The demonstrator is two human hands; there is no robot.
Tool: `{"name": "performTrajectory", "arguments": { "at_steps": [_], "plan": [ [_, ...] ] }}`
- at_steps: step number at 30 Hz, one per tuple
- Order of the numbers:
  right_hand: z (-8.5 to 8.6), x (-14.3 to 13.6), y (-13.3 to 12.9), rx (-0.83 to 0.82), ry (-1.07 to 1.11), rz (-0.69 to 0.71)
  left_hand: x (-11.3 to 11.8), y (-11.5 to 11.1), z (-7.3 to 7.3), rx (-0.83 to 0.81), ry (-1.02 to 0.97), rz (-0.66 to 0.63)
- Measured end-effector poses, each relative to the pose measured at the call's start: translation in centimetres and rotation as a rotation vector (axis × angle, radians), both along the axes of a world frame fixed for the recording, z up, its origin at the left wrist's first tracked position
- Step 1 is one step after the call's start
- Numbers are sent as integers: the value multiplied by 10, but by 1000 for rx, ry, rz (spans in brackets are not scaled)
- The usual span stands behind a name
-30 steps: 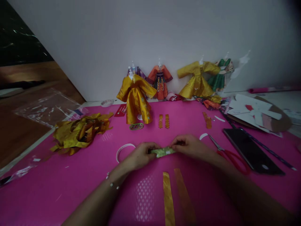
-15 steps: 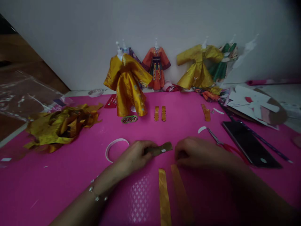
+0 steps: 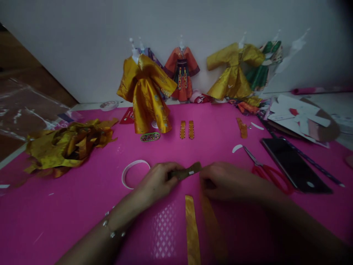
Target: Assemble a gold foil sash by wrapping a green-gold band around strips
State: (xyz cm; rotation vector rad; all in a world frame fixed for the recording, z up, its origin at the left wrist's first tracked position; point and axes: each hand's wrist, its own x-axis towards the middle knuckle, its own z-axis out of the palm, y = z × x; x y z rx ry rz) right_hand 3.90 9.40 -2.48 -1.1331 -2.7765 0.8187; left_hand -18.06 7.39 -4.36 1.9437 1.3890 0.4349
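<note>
My left hand (image 3: pixel 160 180) pinches a short dark olive strip (image 3: pixel 187 172) that bears a small white patch. At the strip's right end is my right hand (image 3: pixel 220 180), its fingers curled together; whatever lies between them is hidden. Two long golden strips lie below the hands: one (image 3: pixel 192 228) in plain view, the other (image 3: pixel 211 224) dim, its top reaching up under my right hand. A white ring of tape (image 3: pixel 124 176) rests left of my left hand. Red-handled scissors (image 3: pixel 264 165) lie open beyond my right hand.
Small robes on stands line the wall, a golden one (image 3: pixel 149 92) nearest. Golden fabric scraps (image 3: pixel 66 147) are heaped at the left. Two decorated tabs (image 3: pixel 191 130) lie mid-table. At the right are a black phone (image 3: pixel 292 162), a dark pencil (image 3: pixel 317 165) and white paper pieces (image 3: pixel 300 117).
My right hand has moved slightly left, up to the end of the olive strip. The view has shifted a little, and more of the scissors' red handles shows.
</note>
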Motion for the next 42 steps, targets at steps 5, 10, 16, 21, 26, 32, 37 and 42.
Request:
{"name": "performTrajectory", "arguments": {
  "at_steps": [5,10,16,21,26,32,37,42],
  "plan": [
    [2,1,3,-47,102,34,-2,-1,-4,-106,-166,17],
    [0,1,4,-12,142,53,-4,-1,-8,-307,-348,51],
    [0,1,4,13,149,66,-2,-2,-8,-439,-391,91],
    [1,-2,3,2,156,74,0,-3,-13,-464,-422,97],
    [1,-4,1,-4,150,67,3,-4,-15,-475,-478,103],
    [4,-6,-1,26,144,56,6,-4,-14,-458,-508,114],
    [2,-6,-2,58,157,21,9,-5,-11,-447,-546,150],
    [3,-6,-2,76,163,6,10,-7,-9,-457,-591,145]
  ]
}}
